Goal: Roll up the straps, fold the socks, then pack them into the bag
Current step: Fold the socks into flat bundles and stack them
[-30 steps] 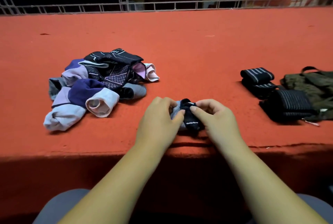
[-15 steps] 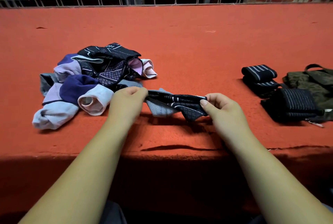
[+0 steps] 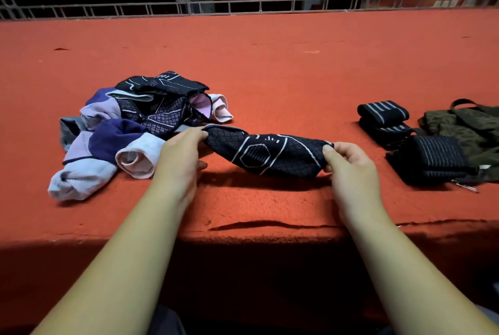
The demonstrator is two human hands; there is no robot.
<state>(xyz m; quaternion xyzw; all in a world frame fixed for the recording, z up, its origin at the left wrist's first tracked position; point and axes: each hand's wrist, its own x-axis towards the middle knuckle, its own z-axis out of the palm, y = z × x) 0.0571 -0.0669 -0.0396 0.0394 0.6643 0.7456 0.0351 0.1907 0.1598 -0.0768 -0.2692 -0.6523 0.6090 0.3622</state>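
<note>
Head view shows us stretching a black knit sock with white line patterns [image 3: 267, 155] lengthwise just above the red carpeted platform [image 3: 270, 70]. Our left hand [image 3: 179, 158] pinches its left end, our right hand [image 3: 348, 164] pinches its right end. A heap of purple, lilac and black socks [image 3: 127, 129] lies left; rolled black striped straps [image 3: 399, 132] sit right, beside an olive fabric bag [image 3: 469, 127].

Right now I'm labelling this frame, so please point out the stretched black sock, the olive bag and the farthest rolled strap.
black sock [image 3: 267, 155], head view, the white hexagon at mid-length.
olive bag [image 3: 464, 129], head view, its crumpled fabric body.
rolled strap [image 3: 382, 110], head view, its striped top face.
</note>
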